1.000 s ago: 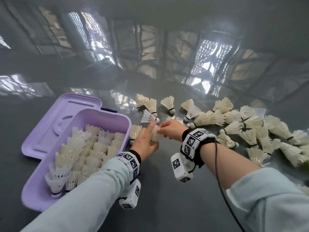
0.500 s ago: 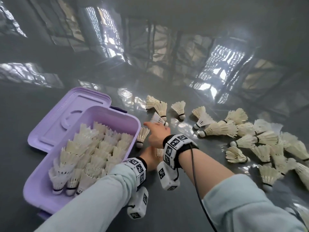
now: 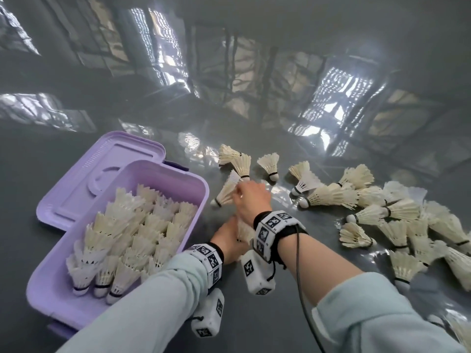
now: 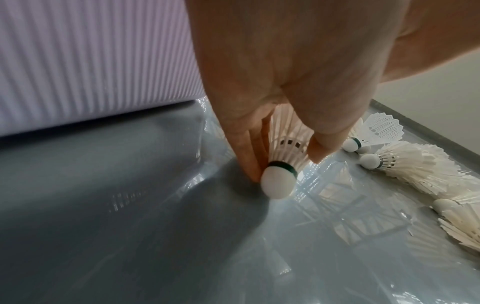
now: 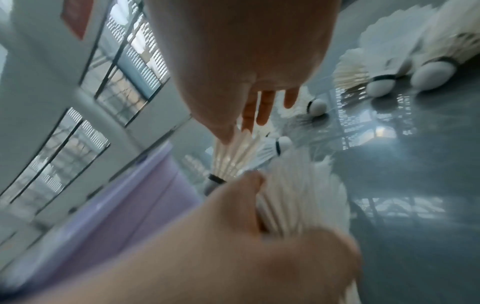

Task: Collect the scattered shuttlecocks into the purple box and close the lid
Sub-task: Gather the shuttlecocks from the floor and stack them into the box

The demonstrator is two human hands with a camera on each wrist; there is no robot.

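The purple box stands at the left, packed with several white shuttlecocks, its lid lying open behind it. My left hand pinches one shuttlecock by the feathers, cork down just above the table, right of the box. My right hand reaches over the left and pinches the feather rim of another shuttlecock lying next to the box's far right corner. Many more scattered shuttlecocks lie to the right.
The table is glossy grey and mirrors the windows. A black cable runs from my right wrist band along the forearm. The box's ribbed wall stands close on my left hand's left.
My right hand let go of the shuttlecock now held by the left, then moved forward and left to the one beside the box. My left hand drew back towards me.
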